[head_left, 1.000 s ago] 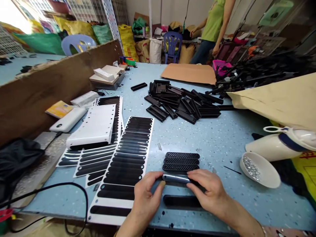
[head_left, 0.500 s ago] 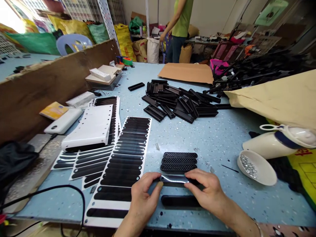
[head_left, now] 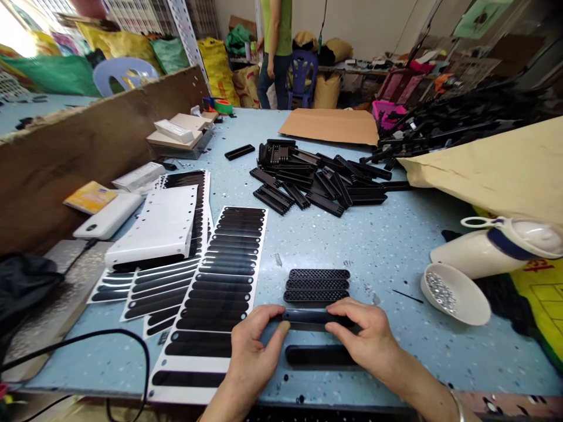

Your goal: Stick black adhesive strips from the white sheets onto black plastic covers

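My left hand (head_left: 257,349) and my right hand (head_left: 372,334) pinch the two ends of a glossy black sticker strip (head_left: 305,317), stretched level between them. Thumbs are below, fingers above. A dark bar lies close under or behind the strip; whether they touch, I cannot tell. Just beyond it, several black bars with a lattice pattern (head_left: 316,285) lie side by side. Nearer me rests a smooth black bar (head_left: 319,356) with rounded ends, its right end partly behind my right hand. Left of my left hand lies a white sheet of black stickers (head_left: 220,281).
A pile of black plastic bars (head_left: 308,179) covers the table's middle. More sticker sheets (head_left: 152,225) lie at left. On the right are a white bowl of small metal parts (head_left: 472,305) and a cream bottle (head_left: 466,255). A person in a green top (head_left: 277,50) stands beyond the table.
The strip between my hands has lost its bright glare and looks straighter and darker. Both hands keep nearly the same place. The person in the background has moved left.
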Tool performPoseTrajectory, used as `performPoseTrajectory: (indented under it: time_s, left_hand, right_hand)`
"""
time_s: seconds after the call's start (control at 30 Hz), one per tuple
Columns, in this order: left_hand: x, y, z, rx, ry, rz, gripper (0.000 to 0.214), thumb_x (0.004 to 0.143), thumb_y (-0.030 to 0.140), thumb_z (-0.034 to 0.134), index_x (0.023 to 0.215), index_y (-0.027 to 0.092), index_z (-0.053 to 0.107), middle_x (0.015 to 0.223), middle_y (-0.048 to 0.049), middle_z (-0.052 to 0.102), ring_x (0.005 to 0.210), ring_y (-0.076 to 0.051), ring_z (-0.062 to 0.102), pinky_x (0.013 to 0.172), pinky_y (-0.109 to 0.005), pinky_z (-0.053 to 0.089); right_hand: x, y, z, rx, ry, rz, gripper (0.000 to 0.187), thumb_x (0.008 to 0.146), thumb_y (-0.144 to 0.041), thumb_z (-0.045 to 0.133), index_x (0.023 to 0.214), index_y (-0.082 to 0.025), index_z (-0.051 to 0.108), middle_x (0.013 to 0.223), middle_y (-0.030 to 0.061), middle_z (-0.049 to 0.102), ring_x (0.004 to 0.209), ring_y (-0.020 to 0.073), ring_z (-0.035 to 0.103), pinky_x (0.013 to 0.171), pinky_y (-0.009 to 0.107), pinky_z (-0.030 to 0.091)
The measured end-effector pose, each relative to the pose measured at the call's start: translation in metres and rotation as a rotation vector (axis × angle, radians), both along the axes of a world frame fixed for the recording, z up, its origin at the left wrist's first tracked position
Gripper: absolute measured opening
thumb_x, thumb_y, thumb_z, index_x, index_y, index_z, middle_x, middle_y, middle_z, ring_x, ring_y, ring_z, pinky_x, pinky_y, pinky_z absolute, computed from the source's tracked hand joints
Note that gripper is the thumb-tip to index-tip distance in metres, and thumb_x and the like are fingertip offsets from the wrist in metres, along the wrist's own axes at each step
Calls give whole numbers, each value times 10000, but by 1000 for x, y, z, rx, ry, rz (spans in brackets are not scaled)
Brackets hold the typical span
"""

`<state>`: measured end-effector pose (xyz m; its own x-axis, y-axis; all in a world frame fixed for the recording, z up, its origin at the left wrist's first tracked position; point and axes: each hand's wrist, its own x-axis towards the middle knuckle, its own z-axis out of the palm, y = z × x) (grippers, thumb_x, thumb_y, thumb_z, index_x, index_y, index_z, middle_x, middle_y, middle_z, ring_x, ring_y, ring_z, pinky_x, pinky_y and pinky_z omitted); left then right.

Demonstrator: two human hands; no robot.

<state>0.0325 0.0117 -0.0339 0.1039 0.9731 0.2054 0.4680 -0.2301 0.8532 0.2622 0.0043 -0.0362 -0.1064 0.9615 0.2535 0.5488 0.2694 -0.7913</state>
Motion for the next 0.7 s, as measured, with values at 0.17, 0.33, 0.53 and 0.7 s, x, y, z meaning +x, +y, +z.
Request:
performPoseTrajectory:
  time_s: [0.17, 0.33, 0.53, 0.7]
  left_hand:
    - [4, 3, 2, -32, -11, 41, 147, 871, 238, 592, 869, 217, 738, 806, -23, 780, 739, -190, 743, 693, -273, 601]
    - [10, 5, 3, -50, 25, 86, 161, 860, 271, 585, 765, 213, 702, 761, -22, 762, 711, -196, 730, 669, -283, 580]
    - [13, 5, 2, -42, 55, 84, 157, 856, 257, 572, 746, 215, 675, 697, 0, 721, 650, -170, 693, 629, -268, 540]
    - [14, 6, 4, -38, 56, 80, 156, 853, 267, 574, 743, 218, 675, 707, 0, 727, 657, -176, 697, 637, -269, 545]
  right_hand:
    - [3, 2, 0, -31, 9, 5, 123, 782, -185, 658, 845, -198, 763, 775, 65, 762, 672, 207, 720, 603, 333, 594]
    - [7, 2, 2, -77, 36, 34, 142, 779, -186, 701, 892, -194, 786, 785, 66, 773, 684, 206, 726, 617, 326, 604]
    - [10, 1, 3, -128, 141, 59, 181, 788, -190, 744, 961, -206, 795, 866, 79, 786, 764, 217, 746, 677, 339, 634]
    - [13, 0, 0, -174, 224, 60, 177, 808, -223, 751, 980, -229, 793, 911, 80, 787, 810, 217, 753, 724, 353, 644]
